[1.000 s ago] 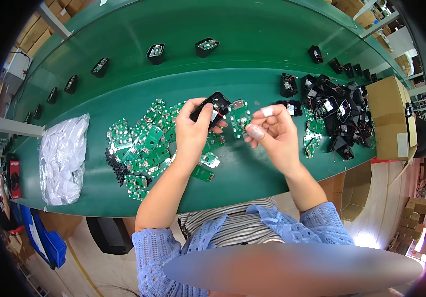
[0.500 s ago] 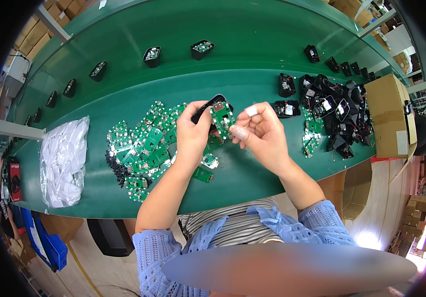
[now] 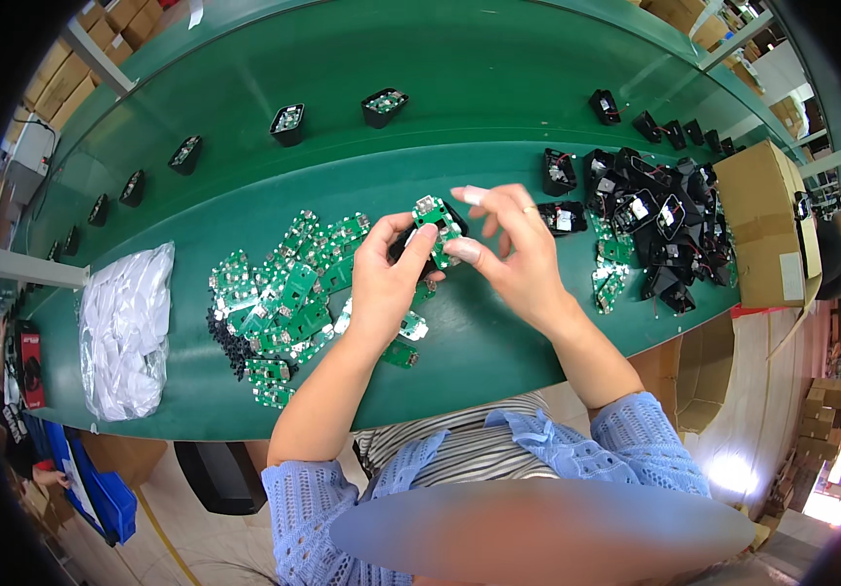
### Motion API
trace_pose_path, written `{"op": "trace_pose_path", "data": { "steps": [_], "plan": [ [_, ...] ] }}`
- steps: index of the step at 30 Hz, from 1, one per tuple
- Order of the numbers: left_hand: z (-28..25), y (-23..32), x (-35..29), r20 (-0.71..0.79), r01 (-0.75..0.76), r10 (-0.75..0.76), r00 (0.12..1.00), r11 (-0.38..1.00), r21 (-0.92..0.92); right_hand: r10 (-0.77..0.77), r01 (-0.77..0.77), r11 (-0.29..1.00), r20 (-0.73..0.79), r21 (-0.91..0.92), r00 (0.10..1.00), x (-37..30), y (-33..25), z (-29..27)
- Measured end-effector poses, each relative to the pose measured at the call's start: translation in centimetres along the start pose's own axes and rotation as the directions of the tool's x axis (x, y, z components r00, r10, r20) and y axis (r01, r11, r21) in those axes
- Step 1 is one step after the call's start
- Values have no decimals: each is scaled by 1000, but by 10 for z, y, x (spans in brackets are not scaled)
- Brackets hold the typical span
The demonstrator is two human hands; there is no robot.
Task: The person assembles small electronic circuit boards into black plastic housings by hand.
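My left hand (image 3: 386, 278) grips a small black housing, mostly hidden behind my fingers, above the green bench (image 3: 498, 342). A small green circuit board (image 3: 437, 227) sits against that housing. My right hand (image 3: 516, 256) pinches the board with thumb and forefinger, the other fingers spread. Just left of my hands lies a heap of green circuit boards (image 3: 288, 288) with small black parts (image 3: 225, 337) at its near edge.
A pile of black housings (image 3: 650, 230) lies at the right, beside a cardboard box (image 3: 762, 220). A clear bag of white items (image 3: 127, 327) rests at the left. Several black housings (image 3: 288, 122) ride the conveyor belt (image 3: 440, 68) beyond the bench.
Both hands drew together over the bench. The green board, apart from the black housing a second ago, now lies against it between both hands.
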State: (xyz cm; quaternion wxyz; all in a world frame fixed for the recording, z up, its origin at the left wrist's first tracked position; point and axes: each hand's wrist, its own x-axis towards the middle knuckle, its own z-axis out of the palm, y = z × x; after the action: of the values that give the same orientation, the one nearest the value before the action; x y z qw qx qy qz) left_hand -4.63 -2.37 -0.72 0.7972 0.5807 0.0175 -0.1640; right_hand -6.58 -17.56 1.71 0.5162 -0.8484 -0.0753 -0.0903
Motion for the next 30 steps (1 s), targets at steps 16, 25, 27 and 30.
{"op": "trace_pose_path", "data": {
  "steps": [16, 25, 27, 30],
  "plan": [
    [2, 4, -8, 11, -543, 591, 807, 733, 409, -494, 469, 772, 59, -429, 867, 15, -2, -5],
    [4, 10, -9, 149, -668, 727, 671, 504, 548, -412, 467, 790, 220, -397, 884, 20, -18, -17],
    [3, 12, -12, 38, -536, 595, 803, 693, 483, -385, 412, 863, 145, -293, 911, 17, -15, -11],
    [1, 14, -12, 7, -380, 387, 922, 902, 205, -342, 344, 926, 39, -155, 939, 10, -11, -2]
  ]
}}
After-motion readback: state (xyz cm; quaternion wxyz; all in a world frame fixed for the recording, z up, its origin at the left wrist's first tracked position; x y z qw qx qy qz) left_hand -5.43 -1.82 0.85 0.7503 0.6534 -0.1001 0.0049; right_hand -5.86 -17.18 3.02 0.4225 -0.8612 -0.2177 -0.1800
